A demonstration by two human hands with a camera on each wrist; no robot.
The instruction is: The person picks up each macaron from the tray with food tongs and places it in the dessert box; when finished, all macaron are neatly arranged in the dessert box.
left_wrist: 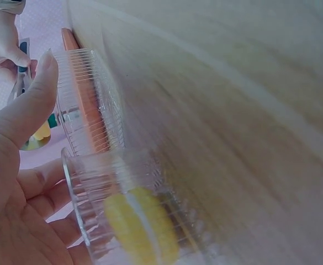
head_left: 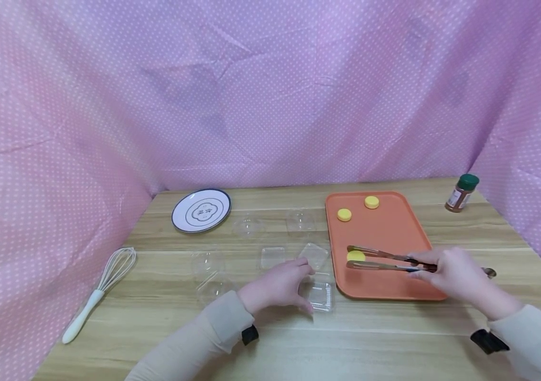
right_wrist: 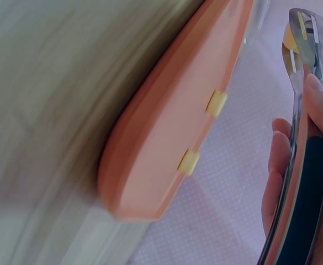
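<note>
My right hand (head_left: 456, 272) grips a pair of metal tongs (head_left: 387, 266) with dark handles. Between the tong tips sits a yellow macaron (head_left: 356, 256), over the orange tray (head_left: 394, 288). Two more yellow macarons (head_left: 344, 215) (head_left: 372, 202) lie toward the tray's far side. My left hand (head_left: 282, 283) is at a clear plastic box (head_left: 322, 296) left of the tray, thumb extended and fingers spread beside it. In the left wrist view a yellow macaron (left_wrist: 142, 226) with a pale middle shows within clear plastic; the hand hides it in the head view.
Several clear plastic containers (head_left: 272, 257) and domed pieces (head_left: 248, 226) stand left of the tray. Farther left are a blue-rimmed white plate (head_left: 201, 210) and a whisk (head_left: 101, 293). A green-capped spice jar (head_left: 462, 193) stands at the far right. Pink dotted cloth hangs behind the table.
</note>
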